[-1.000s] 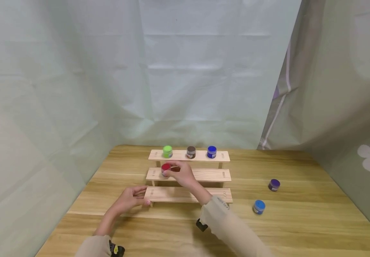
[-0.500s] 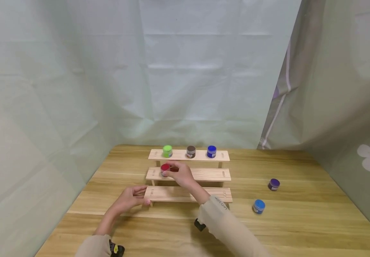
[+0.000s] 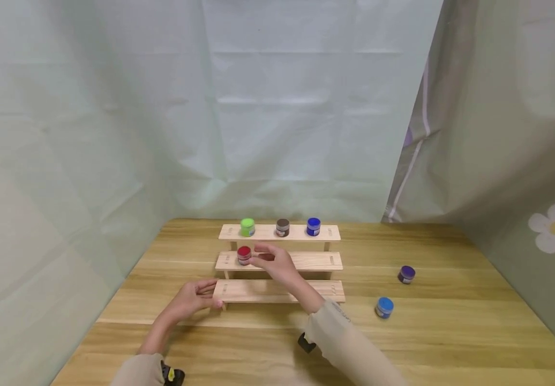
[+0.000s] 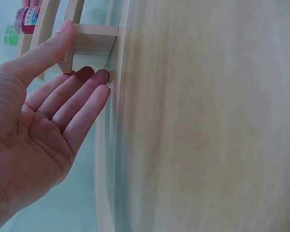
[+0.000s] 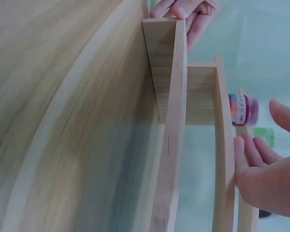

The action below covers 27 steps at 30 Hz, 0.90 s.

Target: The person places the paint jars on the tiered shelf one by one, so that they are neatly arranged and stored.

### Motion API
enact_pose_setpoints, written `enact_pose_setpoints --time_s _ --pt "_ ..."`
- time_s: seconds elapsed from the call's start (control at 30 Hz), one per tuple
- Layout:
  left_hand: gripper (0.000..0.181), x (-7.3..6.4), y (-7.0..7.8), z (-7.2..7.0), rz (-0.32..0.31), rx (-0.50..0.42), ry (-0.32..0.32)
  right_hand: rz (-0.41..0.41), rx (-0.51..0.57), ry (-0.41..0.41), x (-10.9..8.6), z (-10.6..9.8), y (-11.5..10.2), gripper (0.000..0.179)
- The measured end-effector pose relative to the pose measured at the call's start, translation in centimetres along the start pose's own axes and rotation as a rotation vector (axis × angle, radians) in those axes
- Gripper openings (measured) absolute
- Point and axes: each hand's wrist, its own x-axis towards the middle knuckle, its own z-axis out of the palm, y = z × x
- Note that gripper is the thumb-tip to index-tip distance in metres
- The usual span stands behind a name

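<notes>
A small red paint jar (image 3: pixel 244 255) stands upright near the left end of the middle step of a three-step wooden stand (image 3: pixel 277 291). My right hand (image 3: pixel 277 265) is just right of it, thumb and fingers spread apart. The right wrist view shows a gap between this jar and my thumb, with the other fingers at the step's edge. At the stand's lower left end, my left hand (image 3: pixel 192 300) rests its thumb on the lowest step's edge, its other fingers extended along the end. Green (image 3: pixel 247 227), dark brown (image 3: pixel 283 228) and blue (image 3: pixel 313 227) jars stand along the top step.
On the wooden table (image 3: pixel 451 332), right of the stand, are a light blue jar (image 3: pixel 384 307) and, farther back, a purple jar (image 3: pixel 406 274). Pale hanging sheets (image 3: pixel 277 118) enclose the back and sides.
My right hand has let go of the red jar and drawn slightly right of it. The jar stays on the middle step; my left hand keeps its place. The head view has shifted slightly.
</notes>
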Motion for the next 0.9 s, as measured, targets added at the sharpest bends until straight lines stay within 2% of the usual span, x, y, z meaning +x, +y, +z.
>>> enact_pose_setpoints --time_s 0.2,0.43,0.57,0.8,0.9 --pt "0.071 0.1 0.0 -0.3 0.002 0.022 -0.008 0.033 0.005 0.04 -1.7 -2.9 0.2 0.043" --pt "0.071 0.0 -0.3 -1.0 0.002 0.021 -0.013 0.084 0.04 0.148 -4.1 -7.4 0.6 0.037" --pt "0.072 -0.3 -0.6 -1.6 -0.003 0.022 -0.009 0.097 0.041 0.2 -5.1 -9.9 1.1 0.039" --pt "0.074 -0.5 -0.9 -2.3 -0.019 0.027 -0.003 0.185 0.026 0.288 -6.6 -13.9 2.5 0.043" --pt "0.074 -0.6 -1.0 -2.5 -0.027 0.03 0.001 0.204 0.074 0.303 -7.3 -15.2 3.0 0.045"
